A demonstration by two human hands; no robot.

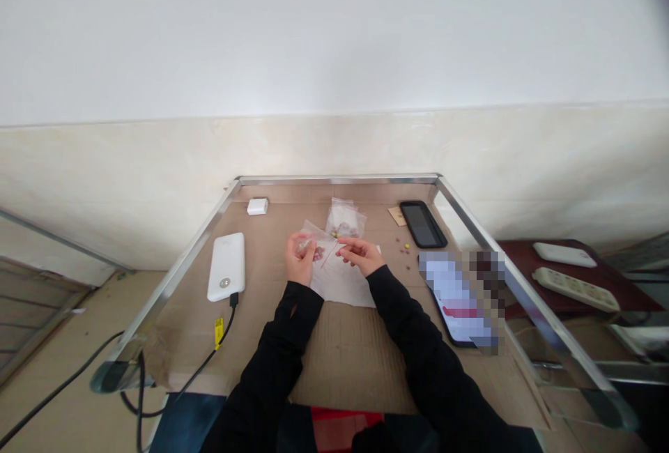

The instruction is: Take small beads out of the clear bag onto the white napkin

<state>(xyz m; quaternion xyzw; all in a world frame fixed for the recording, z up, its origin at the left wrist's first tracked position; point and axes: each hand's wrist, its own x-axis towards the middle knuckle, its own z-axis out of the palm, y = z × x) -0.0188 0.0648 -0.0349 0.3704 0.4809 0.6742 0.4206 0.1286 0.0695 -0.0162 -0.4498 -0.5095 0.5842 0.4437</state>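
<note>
My left hand (300,263) is closed around a small clear plastic bag (306,247), with pinkish beads (318,254) showing at its fingertips. A thin red string (329,255) stretches between my hands. My right hand (359,255) pinches its upper end between thumb and forefinger; whether a bead is there too is too small to tell. Under both hands lies a white sheet (345,287), paper or cloth. Just beyond them rest clear zip bags (345,219) with small beads inside. Several loose beads (402,249), mostly pinkish and one yellow, sit to the right.
On the cardboard-covered table (334,355) are a white power bank (226,266) with a black cable (209,359) and a white adapter (258,206) at left. A black phone (423,224) and a lit phone (463,310) lie right. A metal rail (339,180) frames the table.
</note>
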